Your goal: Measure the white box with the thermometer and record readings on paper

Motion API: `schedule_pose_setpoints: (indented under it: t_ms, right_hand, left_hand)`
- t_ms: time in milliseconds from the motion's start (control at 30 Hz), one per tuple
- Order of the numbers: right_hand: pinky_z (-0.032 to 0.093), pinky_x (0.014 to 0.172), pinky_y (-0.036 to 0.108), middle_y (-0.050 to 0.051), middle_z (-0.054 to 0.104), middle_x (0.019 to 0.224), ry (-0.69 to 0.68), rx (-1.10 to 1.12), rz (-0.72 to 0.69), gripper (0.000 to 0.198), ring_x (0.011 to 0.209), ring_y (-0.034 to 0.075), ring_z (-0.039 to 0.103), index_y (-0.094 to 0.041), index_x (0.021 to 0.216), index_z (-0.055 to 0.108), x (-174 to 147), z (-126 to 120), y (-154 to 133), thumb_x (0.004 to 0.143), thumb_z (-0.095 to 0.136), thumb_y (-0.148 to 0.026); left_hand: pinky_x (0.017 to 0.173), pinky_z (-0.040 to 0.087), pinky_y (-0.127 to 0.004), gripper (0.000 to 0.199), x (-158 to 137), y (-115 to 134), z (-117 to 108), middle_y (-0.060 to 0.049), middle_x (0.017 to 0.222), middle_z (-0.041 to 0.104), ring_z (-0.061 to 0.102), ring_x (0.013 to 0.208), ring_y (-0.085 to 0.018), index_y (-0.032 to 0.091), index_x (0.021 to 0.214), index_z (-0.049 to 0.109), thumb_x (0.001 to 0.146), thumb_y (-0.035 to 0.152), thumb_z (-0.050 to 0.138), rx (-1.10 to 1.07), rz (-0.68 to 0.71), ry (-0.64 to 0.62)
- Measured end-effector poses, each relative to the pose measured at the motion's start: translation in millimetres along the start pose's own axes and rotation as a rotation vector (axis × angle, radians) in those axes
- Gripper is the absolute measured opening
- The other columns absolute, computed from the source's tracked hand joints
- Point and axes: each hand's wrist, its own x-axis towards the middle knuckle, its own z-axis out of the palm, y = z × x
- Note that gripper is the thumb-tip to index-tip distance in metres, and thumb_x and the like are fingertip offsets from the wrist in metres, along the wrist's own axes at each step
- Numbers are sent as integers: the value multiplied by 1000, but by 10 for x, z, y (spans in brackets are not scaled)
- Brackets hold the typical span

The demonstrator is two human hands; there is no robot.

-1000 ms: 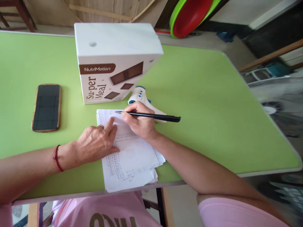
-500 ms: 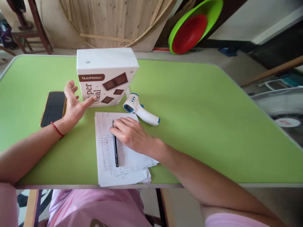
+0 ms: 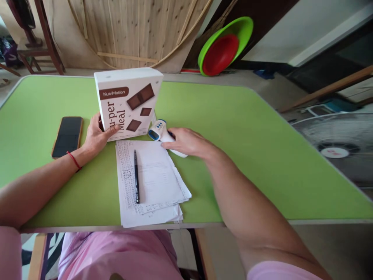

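Observation:
My left hand (image 3: 97, 134) grips the lower left edge of a white NutriMotion box (image 3: 121, 81), its thumb on the printed front and its fingers around the side. The box stands upright on the green table, leaning slightly. My right hand (image 3: 189, 142) is closed around the handle of a white and blue infrared thermometer (image 3: 159, 130), whose display end points toward me. A black pen (image 3: 136, 177) lies on several handwritten paper sheets (image 3: 159, 179) in front of the box. Left of my left hand lies a smartphone (image 3: 67, 136) with a dark screen.
The green table (image 3: 247, 175) has its near edge close to my body. A fan (image 3: 335, 149) stands beyond the right edge. Green (image 3: 246, 31) and red (image 3: 220, 54) basins lean behind the table, near a round wooden panel (image 3: 140, 31). A wooden chair (image 3: 43, 42) is at the far left.
My right hand has moved from the pen and papers to the thermometer's handle. My left hand, spread beside the box before, has closed on its edge, and the box's tilt has changed.

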Motion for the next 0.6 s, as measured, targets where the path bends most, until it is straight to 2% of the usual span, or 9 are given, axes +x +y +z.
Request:
schedule_pose_setpoints:
  t_ms: [100,167,233,300,400,467,533,600]
  right_hand:
    - [36,50,30,-1,59,60,250,160,-1,19,52,15,48,-22,74,63,-14,-6,-49,62,71,-34]
    - [41,52,31,1,63,67,414,385,-102,23,58,17,54,-21,81,64,-73,-5,-135,67,69,-38]
    - [45,54,32,1,63,72,477,675,-234,26,63,17,57,-22,91,62,-183,8,-288,75,63,-42]
    - [45,52,32,-2,56,66,337,993,-288,25,56,15,53,-23,94,59,-333,46,-490,80,56,-44]
    - [43,51,31,-5,53,63,-24,1310,-151,26,53,13,51,-23,93,58,-553,164,-777,74,66,-39]
    - [42,52,30,-6,54,63,-173,1392,-65,30,53,11,50,-22,91,58,-645,276,-899,69,73,-36]
    - [41,53,30,-6,54,64,-210,1418,-10,33,54,11,50,-22,90,57,-682,388,-957,67,76,-38]
    - [41,54,30,-6,54,64,-187,1414,11,33,55,11,50,-22,87,57,-685,475,-974,67,75,-40]
  left_hand:
    - [83,58,-44,55,-50,124,19,-13,113,70,68,100,-29,16,114,59,82,61,71,-94,-43,53]
    - [85,57,-45,54,-69,190,28,-13,113,71,68,102,-30,16,112,61,84,62,68,-114,-46,47]
    - [88,56,-46,55,-75,222,30,-13,115,71,67,104,-31,16,112,62,85,63,67,-116,-58,38]
    - [89,55,-46,56,-74,225,26,-13,116,71,67,106,-31,16,112,62,84,65,67,-125,-77,29]
    - [89,55,-47,57,-71,221,11,-12,114,71,66,105,-31,18,110,63,84,69,64,-110,-87,17]
    - [89,54,-48,57,-75,231,0,-11,113,71,66,104,-32,19,109,62,85,72,60,-84,-74,-5]
    - [90,53,-49,59,-84,241,-6,-12,113,70,65,105,-32,20,110,61,86,74,57,-58,-66,-24]
    - [91,52,-51,63,-92,232,-3,-13,115,68,63,107,-33,19,114,58,86,76,54,-26,-75,-18]
